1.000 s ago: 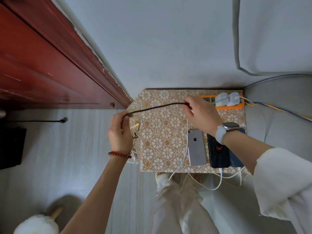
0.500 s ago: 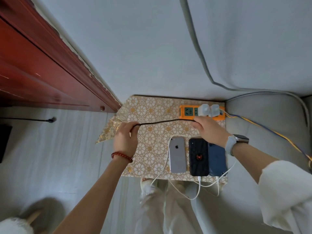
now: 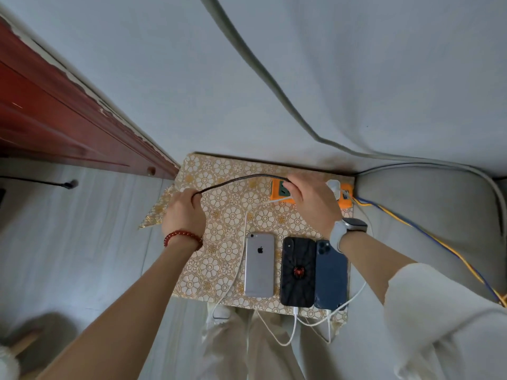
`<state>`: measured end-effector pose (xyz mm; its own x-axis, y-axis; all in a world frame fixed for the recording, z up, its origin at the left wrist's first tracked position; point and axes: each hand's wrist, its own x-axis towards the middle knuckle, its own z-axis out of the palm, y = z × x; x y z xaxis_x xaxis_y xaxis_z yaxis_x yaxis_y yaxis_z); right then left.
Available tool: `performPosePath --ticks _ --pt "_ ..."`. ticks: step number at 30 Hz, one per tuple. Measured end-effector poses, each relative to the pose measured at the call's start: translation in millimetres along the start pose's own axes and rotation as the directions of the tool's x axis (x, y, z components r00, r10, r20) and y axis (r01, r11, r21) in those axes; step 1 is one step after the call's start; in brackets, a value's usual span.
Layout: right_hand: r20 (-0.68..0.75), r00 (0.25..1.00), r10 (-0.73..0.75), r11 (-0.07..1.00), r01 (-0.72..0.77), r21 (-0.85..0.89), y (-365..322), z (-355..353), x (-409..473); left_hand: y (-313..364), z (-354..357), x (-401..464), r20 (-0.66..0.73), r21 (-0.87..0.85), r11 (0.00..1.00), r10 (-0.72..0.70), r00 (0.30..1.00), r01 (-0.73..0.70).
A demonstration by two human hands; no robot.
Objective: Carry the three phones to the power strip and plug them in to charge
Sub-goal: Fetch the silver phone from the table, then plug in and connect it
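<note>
Three phones lie face down side by side on a gold flower-patterned table top (image 3: 219, 215): a silver phone (image 3: 259, 266), a black phone with a red spider mark (image 3: 298, 271) and a dark blue phone (image 3: 331, 275). White cables (image 3: 290, 333) run from their near ends. An orange power strip (image 3: 277, 192) with a white charger (image 3: 333, 185) sits at the table's far edge. My left hand (image 3: 183, 215) and my right hand (image 3: 312, 201) each grip one end of a dark cable (image 3: 236, 181) stretched between them above the table. My right hand is over the strip and hides its middle.
A red wooden cabinet (image 3: 68, 127) stands at the left. A grey cushioned seat (image 3: 425, 229) sits to the right, with a blue and yellow cord (image 3: 428, 237) running over it. The white wall is behind the table. A black cord end (image 3: 68, 184) lies on the floor at left.
Both hands have carried the dark cable farther toward the power strip, and my right hand now covers its middle. The camera view has shifted; the phones have not moved.
</note>
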<state>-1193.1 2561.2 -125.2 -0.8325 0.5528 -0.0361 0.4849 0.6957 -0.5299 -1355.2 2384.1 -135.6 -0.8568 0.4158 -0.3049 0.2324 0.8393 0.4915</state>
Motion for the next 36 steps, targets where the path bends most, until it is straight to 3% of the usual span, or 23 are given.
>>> performPosePath --ticks 3,7,9,11,19,23,28,36 --pt "0.016 0.999 0.048 0.998 -0.048 0.034 3 5 6 1 0 -1 0.029 0.013 0.994 0.107 0.994 -0.108" --pt "0.036 0.996 0.079 0.992 -0.082 0.097 7 0 8 20 8 -10 0.198 -0.048 0.936 0.352 0.915 -0.349" --pt "0.066 0.994 0.086 0.987 -0.094 0.131 10 -4 8 31 13 -11 0.189 -0.099 0.935 0.354 0.916 -0.341" --pt "0.122 0.990 0.074 0.987 -0.090 0.132 14 -6 7 40 13 -9 0.088 -0.170 0.941 0.311 0.946 -0.293" --pt "0.323 0.946 0.032 0.999 -0.028 -0.018 20 -4 9 53 0 -5 -0.048 -0.253 0.918 0.303 0.952 -0.305" --pt "0.164 0.976 0.145 0.970 -0.173 0.170 23 -8 16 49 1 -6 -0.041 -0.216 0.931 0.294 0.955 -0.295" --pt "0.008 0.975 0.220 0.960 -0.218 0.174 25 -1 16 56 5 7 -0.013 -0.164 0.951 0.263 0.965 -0.261" --pt "-0.017 0.965 0.263 0.947 -0.254 0.199 30 -4 14 68 9 15 0.011 -0.157 0.956 0.251 0.968 -0.246"
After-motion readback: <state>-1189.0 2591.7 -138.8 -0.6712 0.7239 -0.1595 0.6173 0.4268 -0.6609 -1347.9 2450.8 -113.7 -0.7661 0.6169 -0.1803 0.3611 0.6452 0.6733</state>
